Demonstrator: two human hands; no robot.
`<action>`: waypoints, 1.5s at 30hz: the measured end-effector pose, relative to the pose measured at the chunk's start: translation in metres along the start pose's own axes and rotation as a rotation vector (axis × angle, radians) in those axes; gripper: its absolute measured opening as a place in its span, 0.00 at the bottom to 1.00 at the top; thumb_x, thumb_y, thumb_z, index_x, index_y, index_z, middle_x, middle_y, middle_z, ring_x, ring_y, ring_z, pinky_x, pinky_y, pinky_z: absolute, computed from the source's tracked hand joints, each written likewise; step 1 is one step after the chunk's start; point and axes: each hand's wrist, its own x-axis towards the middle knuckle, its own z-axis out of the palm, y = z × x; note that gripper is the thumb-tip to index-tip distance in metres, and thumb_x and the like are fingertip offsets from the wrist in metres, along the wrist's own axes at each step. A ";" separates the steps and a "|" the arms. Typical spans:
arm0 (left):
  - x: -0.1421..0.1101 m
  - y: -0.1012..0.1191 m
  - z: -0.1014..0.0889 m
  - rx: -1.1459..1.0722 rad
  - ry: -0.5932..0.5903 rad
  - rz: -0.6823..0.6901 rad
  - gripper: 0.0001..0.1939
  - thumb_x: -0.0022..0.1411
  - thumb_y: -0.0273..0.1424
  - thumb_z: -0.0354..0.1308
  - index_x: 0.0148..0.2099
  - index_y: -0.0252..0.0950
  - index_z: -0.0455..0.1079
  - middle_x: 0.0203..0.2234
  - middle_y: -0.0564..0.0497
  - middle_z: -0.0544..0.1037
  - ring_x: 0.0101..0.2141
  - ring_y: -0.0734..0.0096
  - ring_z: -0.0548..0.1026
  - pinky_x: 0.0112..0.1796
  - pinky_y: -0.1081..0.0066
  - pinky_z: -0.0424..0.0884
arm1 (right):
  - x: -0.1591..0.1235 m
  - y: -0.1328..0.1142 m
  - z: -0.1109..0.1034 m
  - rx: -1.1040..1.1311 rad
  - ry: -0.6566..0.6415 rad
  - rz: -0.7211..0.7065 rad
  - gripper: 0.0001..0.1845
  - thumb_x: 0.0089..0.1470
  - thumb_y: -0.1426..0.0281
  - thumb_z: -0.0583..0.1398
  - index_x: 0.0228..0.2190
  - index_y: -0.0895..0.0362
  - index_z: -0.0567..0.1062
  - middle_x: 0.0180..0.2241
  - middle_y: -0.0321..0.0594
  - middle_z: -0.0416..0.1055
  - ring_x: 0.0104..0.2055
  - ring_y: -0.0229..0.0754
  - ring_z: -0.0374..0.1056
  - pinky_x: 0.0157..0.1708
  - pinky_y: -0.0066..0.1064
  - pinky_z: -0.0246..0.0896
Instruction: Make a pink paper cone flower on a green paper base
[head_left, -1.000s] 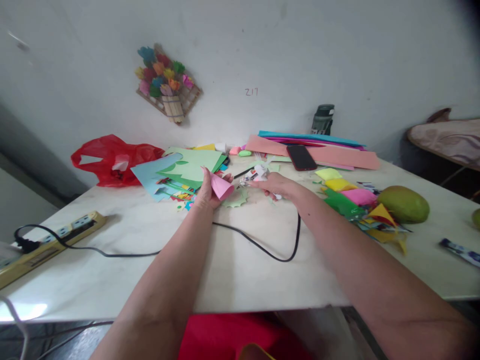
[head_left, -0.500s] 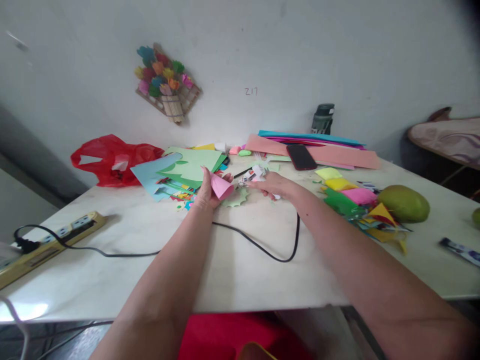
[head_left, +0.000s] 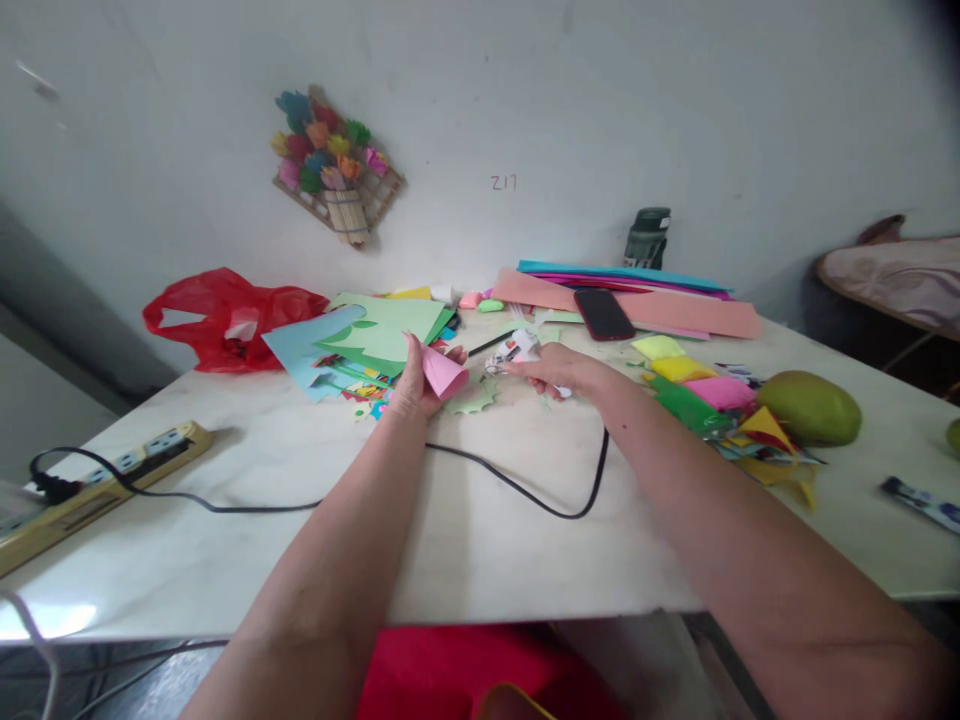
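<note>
The left hand (head_left: 429, 388) is closed around a pink paper cone (head_left: 443, 373), thumb on one side and fingers curled on the other, holding it above the table (head_left: 480, 560). The cone is plain, smooth, light pink paper rolled into a funnel; it lies tilted, narrow part up by the thumb and the wide, curved rim flaring down and toward the right hand (head_left: 559, 368). That hand is closed on a white tool (head_left: 525, 345) with small dark and reddish markings, its front pointing toward the cone but apart from it; the fingers hide much of its body. Between the hands, just beside the cone, lies a pale green cutout (head_left: 475, 397) with a jagged edge. A black cord (head_left: 525, 490) loops over the table in front of both hands. Beyond the left hand are overlapping green sheets (head_left: 386, 325) and a light blue sheet (head_left: 300, 345), with a red plastic bag (head_left: 217, 325) farther left. Beyond the right hand, a phone (head_left: 604, 314) rests on salmon paper (head_left: 694, 310). To the right of that hand are a bright pink packet (head_left: 721, 392), a yellow packet (head_left: 682, 369) and a green fruit (head_left: 808, 408).
</note>
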 end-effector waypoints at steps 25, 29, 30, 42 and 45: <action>0.000 0.000 0.001 0.034 0.009 0.015 0.29 0.47 0.57 0.48 0.30 0.33 0.64 0.27 0.43 0.75 0.32 0.63 0.76 0.35 0.64 0.72 | -0.002 -0.009 0.005 -0.054 0.042 -0.019 0.26 0.39 0.47 0.58 0.19 0.58 0.62 0.14 0.35 0.60 0.12 0.30 0.54 0.12 0.25 0.51; -0.001 -0.001 0.002 0.044 0.008 0.014 0.28 0.48 0.56 0.48 0.31 0.33 0.64 0.28 0.43 0.75 0.32 0.64 0.76 0.36 0.64 0.72 | -0.003 -0.005 0.001 -0.042 0.024 -0.019 0.26 0.39 0.47 0.59 0.19 0.59 0.63 0.15 0.35 0.61 0.12 0.30 0.54 0.12 0.24 0.50; -0.001 -0.001 0.002 0.045 0.007 0.014 0.28 0.48 0.56 0.48 0.31 0.33 0.64 0.28 0.43 0.75 0.32 0.64 0.75 0.36 0.64 0.71 | -0.003 -0.005 0.001 -0.039 0.022 -0.022 0.26 0.38 0.47 0.59 0.18 0.59 0.62 0.15 0.35 0.61 0.12 0.30 0.54 0.11 0.24 0.50; 0.000 0.000 0.000 0.054 0.002 0.013 0.28 0.49 0.56 0.47 0.30 0.33 0.64 0.28 0.43 0.75 0.31 0.63 0.75 0.36 0.63 0.71 | -0.006 -0.006 -0.001 -0.045 0.003 -0.018 0.27 0.38 0.46 0.59 0.19 0.59 0.62 0.15 0.35 0.61 0.13 0.29 0.54 0.13 0.24 0.50; 0.000 0.000 0.000 0.053 -0.003 0.015 0.28 0.49 0.56 0.48 0.30 0.33 0.64 0.28 0.43 0.75 0.31 0.64 0.76 0.37 0.63 0.71 | -0.011 -0.005 -0.008 -0.051 -0.019 -0.034 0.27 0.38 0.46 0.59 0.18 0.58 0.62 0.15 0.35 0.62 0.13 0.29 0.54 0.14 0.24 0.50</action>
